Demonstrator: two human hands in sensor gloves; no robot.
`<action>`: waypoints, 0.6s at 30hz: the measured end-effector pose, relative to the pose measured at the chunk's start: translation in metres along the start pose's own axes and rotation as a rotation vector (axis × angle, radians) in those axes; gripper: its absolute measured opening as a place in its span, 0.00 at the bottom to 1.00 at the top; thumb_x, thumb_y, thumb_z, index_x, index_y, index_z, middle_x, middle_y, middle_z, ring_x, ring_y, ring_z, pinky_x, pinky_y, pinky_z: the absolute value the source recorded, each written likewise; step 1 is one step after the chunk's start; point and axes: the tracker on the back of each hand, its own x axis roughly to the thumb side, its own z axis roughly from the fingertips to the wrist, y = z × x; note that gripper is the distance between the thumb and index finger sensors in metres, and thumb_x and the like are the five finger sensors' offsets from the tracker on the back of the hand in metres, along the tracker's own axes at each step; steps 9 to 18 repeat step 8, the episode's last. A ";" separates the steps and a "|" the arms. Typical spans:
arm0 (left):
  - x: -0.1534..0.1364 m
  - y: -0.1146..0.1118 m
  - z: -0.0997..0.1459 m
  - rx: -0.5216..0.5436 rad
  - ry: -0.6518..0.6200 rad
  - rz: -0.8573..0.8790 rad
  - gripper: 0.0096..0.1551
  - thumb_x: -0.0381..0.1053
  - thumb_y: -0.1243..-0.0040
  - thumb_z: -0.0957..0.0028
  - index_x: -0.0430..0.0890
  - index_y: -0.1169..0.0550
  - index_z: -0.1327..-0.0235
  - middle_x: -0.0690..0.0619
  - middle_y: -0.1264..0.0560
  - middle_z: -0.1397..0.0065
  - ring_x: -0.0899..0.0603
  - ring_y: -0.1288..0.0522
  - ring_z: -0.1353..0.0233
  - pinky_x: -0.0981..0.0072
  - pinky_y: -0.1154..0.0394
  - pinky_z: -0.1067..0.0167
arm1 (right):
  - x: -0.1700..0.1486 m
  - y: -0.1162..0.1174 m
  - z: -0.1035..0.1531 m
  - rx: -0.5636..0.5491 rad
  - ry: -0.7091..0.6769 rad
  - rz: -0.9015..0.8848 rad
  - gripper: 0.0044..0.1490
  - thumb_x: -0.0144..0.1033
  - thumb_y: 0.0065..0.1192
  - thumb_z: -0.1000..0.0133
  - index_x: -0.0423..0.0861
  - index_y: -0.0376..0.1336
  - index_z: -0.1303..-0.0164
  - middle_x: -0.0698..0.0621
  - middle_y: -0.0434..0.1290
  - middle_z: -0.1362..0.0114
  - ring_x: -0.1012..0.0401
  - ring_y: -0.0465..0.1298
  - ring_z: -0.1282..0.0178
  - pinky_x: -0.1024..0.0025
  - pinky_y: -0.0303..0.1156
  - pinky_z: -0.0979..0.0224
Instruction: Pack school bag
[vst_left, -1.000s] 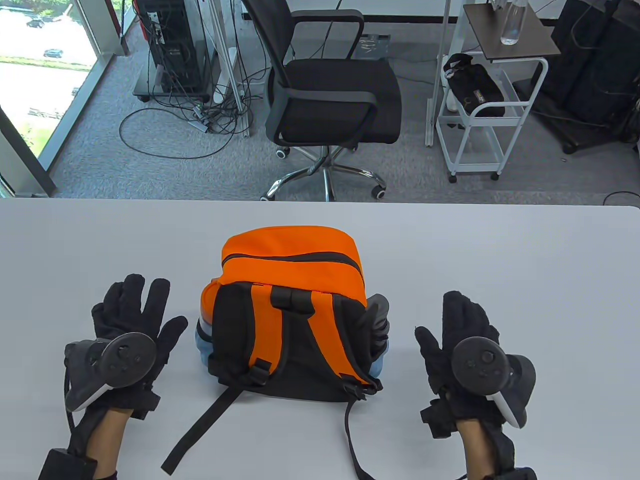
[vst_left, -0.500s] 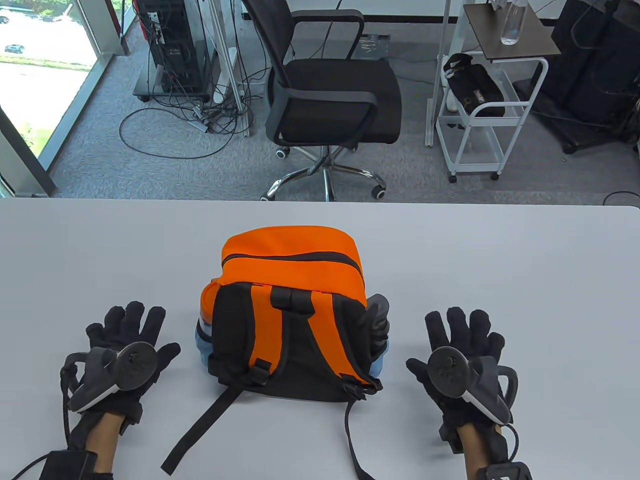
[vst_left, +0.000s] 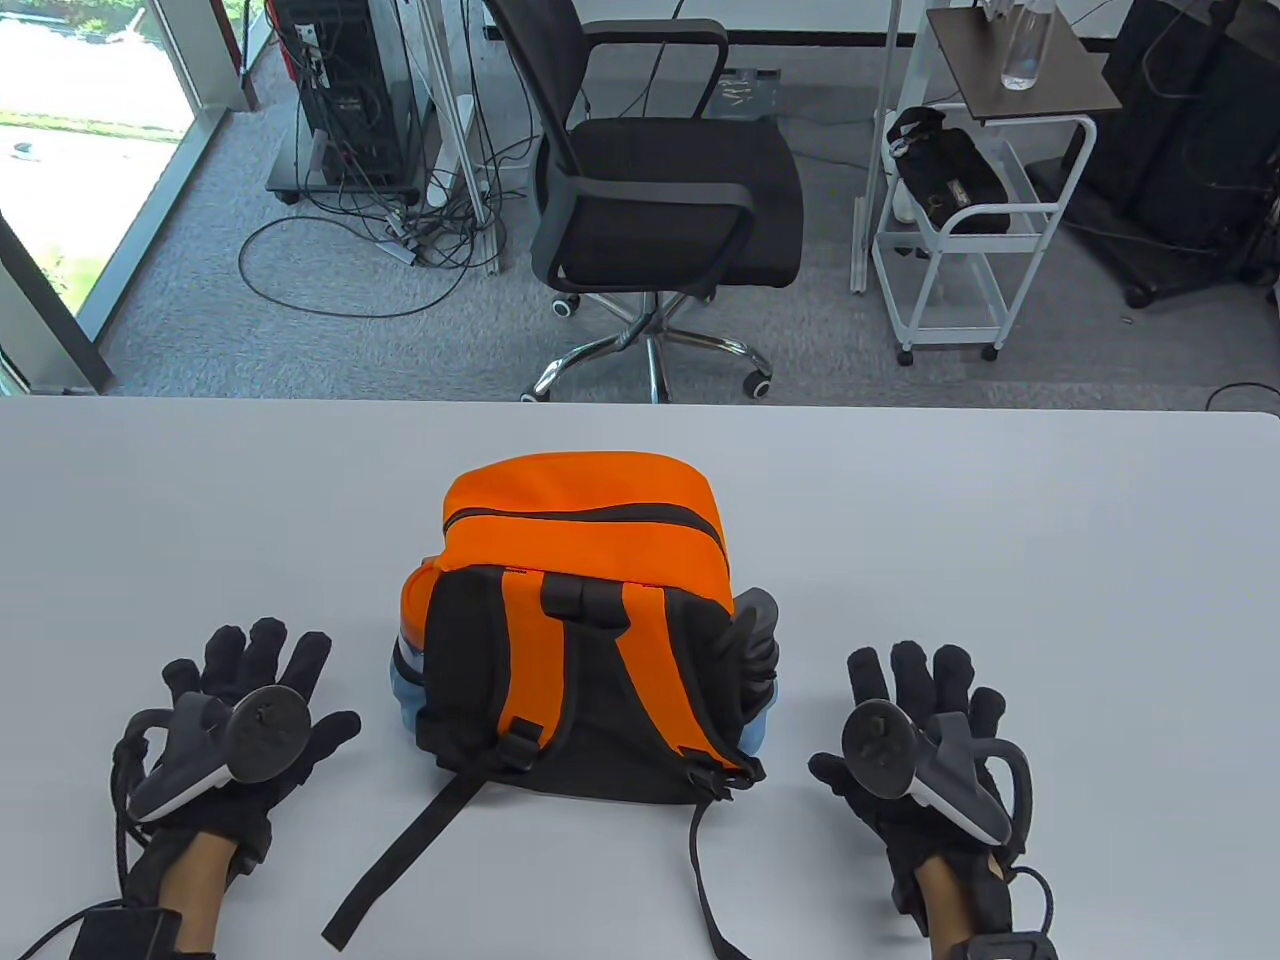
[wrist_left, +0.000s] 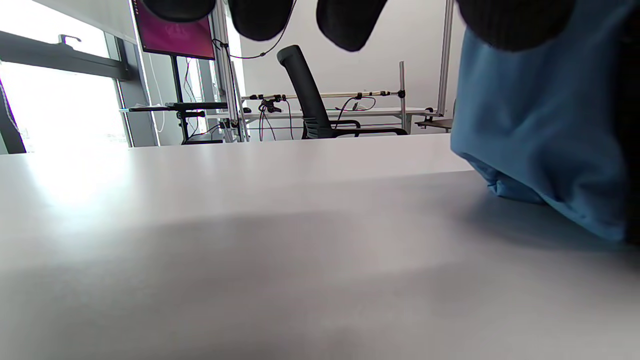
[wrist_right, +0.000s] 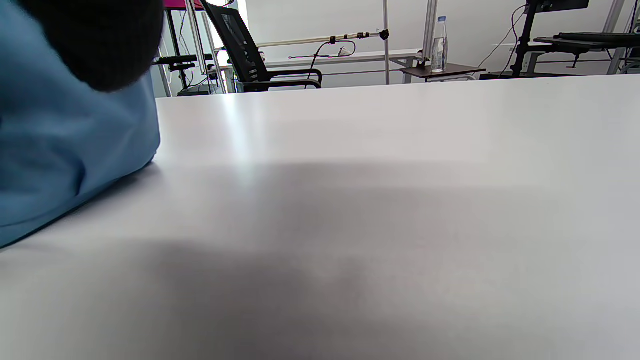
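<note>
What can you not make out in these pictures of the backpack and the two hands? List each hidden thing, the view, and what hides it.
1. Backpack contents: table view, zip closed, fabric covers them.
2. Its front face: table view, turned down onto the table.
3. Right strap end: table view, cut off by the bottom edge.
4. Left hand and right hand palms: table view, trackers and gloves cover them; contact with the table is unclear.
5. Backpack shape: wrist views, only blurred blue fabric shows.

An orange and black school bag (vst_left: 580, 620) is laid on the white surface (vst_left: 1000, 560), straps up, with its zip closed. The left hand (vst_left: 245, 730) and right hand (vst_left: 915, 745) are spread flat on either side of it, apart from it, nothing held.
</note>
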 end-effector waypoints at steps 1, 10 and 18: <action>0.000 0.000 0.000 -0.004 0.000 0.001 0.53 0.75 0.54 0.46 0.46 0.40 0.11 0.28 0.46 0.12 0.15 0.45 0.20 0.11 0.45 0.35 | 0.000 0.000 0.000 0.006 0.000 -0.003 0.64 0.63 0.60 0.52 0.46 0.35 0.17 0.30 0.35 0.14 0.24 0.32 0.22 0.17 0.37 0.29; 0.000 -0.001 -0.001 -0.014 0.002 0.037 0.54 0.75 0.55 0.46 0.45 0.40 0.12 0.27 0.46 0.13 0.15 0.45 0.21 0.11 0.46 0.35 | 0.001 0.002 0.000 0.054 0.006 -0.029 0.64 0.62 0.60 0.52 0.44 0.35 0.17 0.29 0.35 0.14 0.24 0.33 0.22 0.17 0.37 0.29; 0.000 -0.001 -0.001 -0.014 0.002 0.037 0.54 0.75 0.55 0.46 0.45 0.40 0.12 0.27 0.46 0.13 0.15 0.45 0.21 0.11 0.46 0.35 | 0.001 0.002 0.000 0.054 0.006 -0.029 0.64 0.62 0.60 0.52 0.44 0.35 0.17 0.29 0.35 0.14 0.24 0.33 0.22 0.17 0.37 0.29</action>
